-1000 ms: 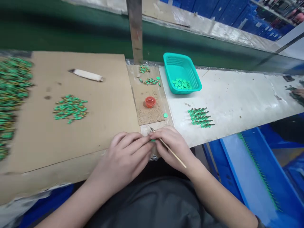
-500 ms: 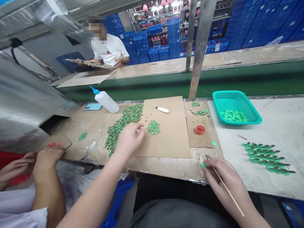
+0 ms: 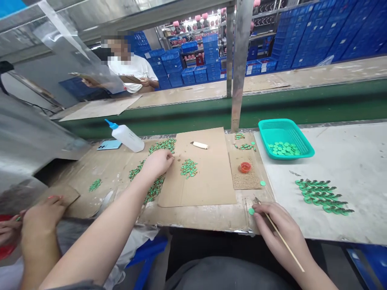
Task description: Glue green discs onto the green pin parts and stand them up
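My left hand [image 3: 157, 163] is over the large pile of small green and orange pieces [image 3: 163, 146], its fingers pinched; what they hold, if anything, is too small to name. A smaller heap of such pieces [image 3: 189, 168] lies on the cardboard sheet [image 3: 208, 185]. My right hand [image 3: 279, 225] is closed on a thin wooden stick [image 3: 287, 246] and a green disc [image 3: 251, 211] at the table's front edge. Beyond it, a red cup [image 3: 245, 167] sits on a brown board [image 3: 246, 181], with another green disc [image 3: 263, 183] at the board's corner.
A teal basket [image 3: 305, 149] holds green discs; rows of discs with dark pieces [image 3: 323, 196] lie right. A bottle [image 3: 128, 138], phone [image 3: 109, 145] and white-handled tool [image 3: 200, 145] lie farther back. A co-worker's hand [image 3: 45, 215] is at left; another person [image 3: 133, 70] is across the table.
The view has shifted slightly. My left hand has moved back and left, farther over the large pile. My right hand keeps the stick and disc. The person across has moved the flat items held.
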The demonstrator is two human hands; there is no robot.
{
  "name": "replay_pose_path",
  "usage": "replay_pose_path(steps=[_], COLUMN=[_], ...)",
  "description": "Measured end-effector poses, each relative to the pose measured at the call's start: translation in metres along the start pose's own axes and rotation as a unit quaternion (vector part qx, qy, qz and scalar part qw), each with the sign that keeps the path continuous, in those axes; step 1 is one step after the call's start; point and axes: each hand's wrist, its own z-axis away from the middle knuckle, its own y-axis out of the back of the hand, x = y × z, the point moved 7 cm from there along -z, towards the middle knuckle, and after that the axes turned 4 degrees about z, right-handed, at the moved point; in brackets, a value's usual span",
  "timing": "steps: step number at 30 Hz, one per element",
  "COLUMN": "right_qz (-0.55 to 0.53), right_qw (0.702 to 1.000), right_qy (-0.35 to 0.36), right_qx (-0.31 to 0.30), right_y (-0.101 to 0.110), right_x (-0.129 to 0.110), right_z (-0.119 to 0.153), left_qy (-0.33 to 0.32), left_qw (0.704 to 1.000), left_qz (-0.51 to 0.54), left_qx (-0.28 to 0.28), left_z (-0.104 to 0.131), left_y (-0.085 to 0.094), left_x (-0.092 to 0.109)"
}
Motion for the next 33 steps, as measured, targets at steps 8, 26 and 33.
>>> replay_pose_path(steps=[8, 26, 33], right_qz=[-0.112, -0.294, -0.058], right_qw=[0.993, 0.918, 0.997], right_qy=[-0.044, -0.257, -0.045], right_qx=[0.008, -0.066, -0.023], right_y=[0.016, 0.024, 0.052], right_x=[-0.029, -0.012, 0.021], right_z=[-0.026, 0.016, -0.024], left_qy=[-0.1, -0.186, -0.206], left_qw=[0.978, 0.912, 0.939], left_qz=[0.179, 0.365, 0.273], left_qx=[-0.047, 0.004, -0.031], left_z=[0.091, 0.2, 0.145], left_y=[-0.019, -0.107, -0.13], left_x=[0.108, 0.199, 0.186])
